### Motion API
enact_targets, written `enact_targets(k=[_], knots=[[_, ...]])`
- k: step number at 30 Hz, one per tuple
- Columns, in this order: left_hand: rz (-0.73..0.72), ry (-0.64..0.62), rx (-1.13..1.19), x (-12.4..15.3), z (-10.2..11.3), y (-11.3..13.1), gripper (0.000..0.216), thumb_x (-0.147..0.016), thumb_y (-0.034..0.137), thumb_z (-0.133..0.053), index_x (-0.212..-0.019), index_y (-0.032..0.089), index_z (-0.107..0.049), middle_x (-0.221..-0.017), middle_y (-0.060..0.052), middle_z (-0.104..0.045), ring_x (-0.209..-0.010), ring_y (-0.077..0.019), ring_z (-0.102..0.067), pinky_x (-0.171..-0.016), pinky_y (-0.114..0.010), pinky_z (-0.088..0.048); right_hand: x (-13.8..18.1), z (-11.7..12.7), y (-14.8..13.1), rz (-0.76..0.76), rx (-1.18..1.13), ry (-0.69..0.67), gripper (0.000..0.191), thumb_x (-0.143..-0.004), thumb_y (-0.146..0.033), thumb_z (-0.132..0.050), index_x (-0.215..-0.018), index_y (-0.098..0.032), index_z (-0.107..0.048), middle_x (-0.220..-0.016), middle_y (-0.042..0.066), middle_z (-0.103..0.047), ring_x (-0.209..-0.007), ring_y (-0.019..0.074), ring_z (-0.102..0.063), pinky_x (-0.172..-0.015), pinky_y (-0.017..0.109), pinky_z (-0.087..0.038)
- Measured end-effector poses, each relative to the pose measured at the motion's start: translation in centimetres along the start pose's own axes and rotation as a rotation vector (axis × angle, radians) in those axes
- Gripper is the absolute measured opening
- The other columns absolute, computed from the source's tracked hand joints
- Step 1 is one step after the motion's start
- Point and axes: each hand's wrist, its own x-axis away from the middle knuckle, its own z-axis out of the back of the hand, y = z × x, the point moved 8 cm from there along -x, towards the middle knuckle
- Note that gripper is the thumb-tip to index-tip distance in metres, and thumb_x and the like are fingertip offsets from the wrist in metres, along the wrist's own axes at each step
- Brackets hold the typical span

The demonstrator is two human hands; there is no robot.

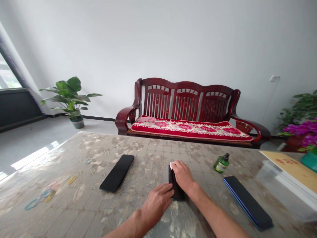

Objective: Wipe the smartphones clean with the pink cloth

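In the middle of the table, a black smartphone (178, 194) lies between my hands, partly covered by them. My left hand (158, 200) holds its left edge with the fingers close together. A small pale pink cloth (171, 166) peeks out under the fingertips of my right hand (182, 173), which presses it to the phone's far end; most of it is hidden. Another black smartphone (117, 172) lies to the left. Toward the right there is a dark smartphone with a blue-purple edge (247, 202), and behind it stands a green spray bottle (221, 163).
A patterned cover lies over the table (109, 211). Several coloured hair ties (44, 195) lie at the left. A clear plastic box (277, 185) and a tan envelope (289, 163) are at the right. Beyond the table stand a wooden bench (187, 102) and a potted plant (71, 96).
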Motion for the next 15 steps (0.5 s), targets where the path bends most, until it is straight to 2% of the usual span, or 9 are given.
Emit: enact_targets(k=[2, 9, 11, 15], knots=[[-0.002, -0.001, 0.009, 0.0, 0.0, 0.0, 0.025, -0.088, 0.010, -0.064, -0.111, 0.019, -0.064, -0.124, -0.007, -0.066, -0.120, -0.0230, -0.059, -0.106, -0.035, -0.046, 0.2, 0.1, -0.4, 0.010, 0.000, -0.004, 0.024, -0.093, -0.007, -0.047, -0.104, -0.020, -0.064, -0.101, 0.006, -0.066, -0.095, 0.0200, -0.059, -0.085, 0.029, -0.044], [0.003, 0.025, 0.044, -0.2, 0.3, 0.2, 0.017, -0.091, 0.009, -0.059, -0.102, 0.020, -0.066, -0.116, -0.005, -0.069, -0.113, -0.0212, -0.063, -0.104, -0.032, -0.047, 4.5, 0.7, -2.4, 0.129, -0.072, 0.047, 0.025, -0.092, -0.005, -0.050, -0.109, -0.020, -0.060, -0.101, 0.005, -0.063, -0.091, 0.0193, -0.057, -0.081, 0.028, -0.045], [-0.002, 0.021, 0.042, -0.3, 0.2, 0.3, 0.018, -0.091, 0.009, -0.058, -0.102, 0.021, -0.066, -0.115, -0.005, -0.069, -0.113, -0.0211, -0.063, -0.104, -0.032, -0.047, 3.9, 0.7, -2.3, 0.118, -0.072, 0.050, 0.024, -0.092, -0.005, -0.050, -0.105, -0.021, -0.061, -0.100, 0.005, -0.064, -0.092, 0.0192, -0.057, -0.081, 0.028, -0.045], [-0.018, 0.014, 0.028, -0.2, 0.3, 0.4, 0.019, -0.091, 0.009, -0.058, -0.105, 0.020, -0.066, -0.117, -0.006, -0.069, -0.115, -0.0215, -0.063, -0.105, -0.033, -0.046, 0.6, 0.3, -1.4, 0.053, -0.007, 0.033, 0.023, -0.092, -0.005, -0.048, -0.102, -0.019, -0.063, -0.099, 0.007, -0.065, -0.094, 0.0203, -0.058, -0.083, 0.030, -0.045]])
